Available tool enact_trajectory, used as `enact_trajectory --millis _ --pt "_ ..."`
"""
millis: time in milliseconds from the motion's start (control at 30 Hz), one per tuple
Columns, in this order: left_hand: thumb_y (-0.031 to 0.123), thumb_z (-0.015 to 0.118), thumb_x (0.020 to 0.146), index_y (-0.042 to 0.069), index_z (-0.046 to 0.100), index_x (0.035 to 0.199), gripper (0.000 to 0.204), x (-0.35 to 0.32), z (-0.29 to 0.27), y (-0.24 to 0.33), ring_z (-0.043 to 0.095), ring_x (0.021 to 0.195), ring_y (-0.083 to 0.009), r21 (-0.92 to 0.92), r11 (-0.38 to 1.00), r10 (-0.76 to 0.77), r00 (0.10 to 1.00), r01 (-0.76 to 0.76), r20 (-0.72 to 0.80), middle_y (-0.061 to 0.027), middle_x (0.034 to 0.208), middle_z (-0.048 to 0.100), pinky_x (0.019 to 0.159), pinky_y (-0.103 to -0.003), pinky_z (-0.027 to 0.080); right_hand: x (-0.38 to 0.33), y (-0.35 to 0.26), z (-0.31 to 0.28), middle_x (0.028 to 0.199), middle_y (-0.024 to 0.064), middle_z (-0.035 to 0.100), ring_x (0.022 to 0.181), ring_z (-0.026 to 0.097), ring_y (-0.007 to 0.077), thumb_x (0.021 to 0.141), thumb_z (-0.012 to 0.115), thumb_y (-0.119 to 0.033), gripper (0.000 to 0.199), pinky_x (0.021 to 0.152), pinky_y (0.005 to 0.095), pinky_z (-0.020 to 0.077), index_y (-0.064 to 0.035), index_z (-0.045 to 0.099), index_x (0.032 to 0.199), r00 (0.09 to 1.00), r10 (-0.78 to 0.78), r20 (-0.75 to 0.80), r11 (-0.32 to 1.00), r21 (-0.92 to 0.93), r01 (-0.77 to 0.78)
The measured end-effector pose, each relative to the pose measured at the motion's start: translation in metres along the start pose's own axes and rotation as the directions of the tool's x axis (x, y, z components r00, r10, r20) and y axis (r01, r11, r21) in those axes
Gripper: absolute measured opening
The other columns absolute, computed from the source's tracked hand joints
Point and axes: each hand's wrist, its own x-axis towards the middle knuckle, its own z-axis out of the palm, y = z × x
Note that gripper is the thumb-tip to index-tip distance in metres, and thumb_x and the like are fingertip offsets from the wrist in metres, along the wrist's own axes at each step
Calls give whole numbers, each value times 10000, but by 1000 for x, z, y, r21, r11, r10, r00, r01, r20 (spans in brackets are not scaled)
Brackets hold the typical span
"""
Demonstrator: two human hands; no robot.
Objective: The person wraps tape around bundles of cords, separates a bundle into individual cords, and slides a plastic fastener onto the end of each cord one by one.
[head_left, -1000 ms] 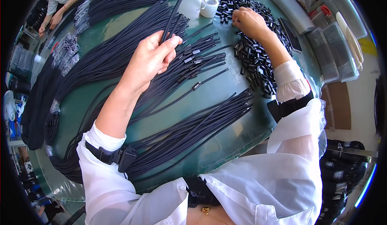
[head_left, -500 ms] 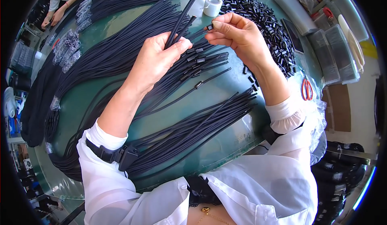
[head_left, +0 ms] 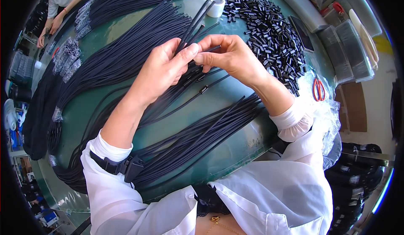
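Head view: our left hand (head_left: 162,69) pinches three or so black cords (head_left: 197,18) near their ends above the green desk (head_left: 219,98); our right hand (head_left: 229,56) pinches a cord tip just beside it. We judge them light, limp, best gripped near the ends. Clips (head_left: 269,29): countless. One tape roll (head_left: 216,6), one pair of scissors (head_left: 318,90).

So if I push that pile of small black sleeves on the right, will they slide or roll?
The small black sleeves look short, tubular and loose, so they would probably scatter and some roll. They seem light for their size. Lying on the smooth green table, they likely slide easily.
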Motion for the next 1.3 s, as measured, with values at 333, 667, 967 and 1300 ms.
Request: enact_trajectory --millis 333,667,967,1300 --pt "318 528 917 25 569 861 301 11 -33 -2 328 457 -6 380 896 267 962 -229 -51 32 594 464 407 -165 276 16 6 -87 778 23 653 658 566 59 877 589 -233 218 625 196 467 -33 665 919 993 106 45 852 -520 -67" --pt "235 555 902 62 568 837 185 3 -12 5 325 475 6 50 996 82 991 -76 -108 51 592 445 409 -167 247 81 51 -124 858 119 667 798 636 240 775 624 -141 194 740 336 499 -34 656 933 958 -109 -264 367 -907 -208" --pt "189 609 867 95 555 763 150 4 -9 5 318 517 10 69 997 42 993 -34 -110 94 612 423 448 -171 251 67 48 -119 831 111 665 800 643 220 778 638 -137 198 736 330 503 -33 652 946 964 -144 -223 327 -930 -167" --pt "169 629 854 53 566 780 150 3 -7 1 387 621 2 187 975 149 980 -122 -134 84 667 478 560 -172 338 9 -8 -29 842 105 657 712 651 142 866 609 -149 219 681 242 544 23 613 1002 981 40 -190 992 125 -16"
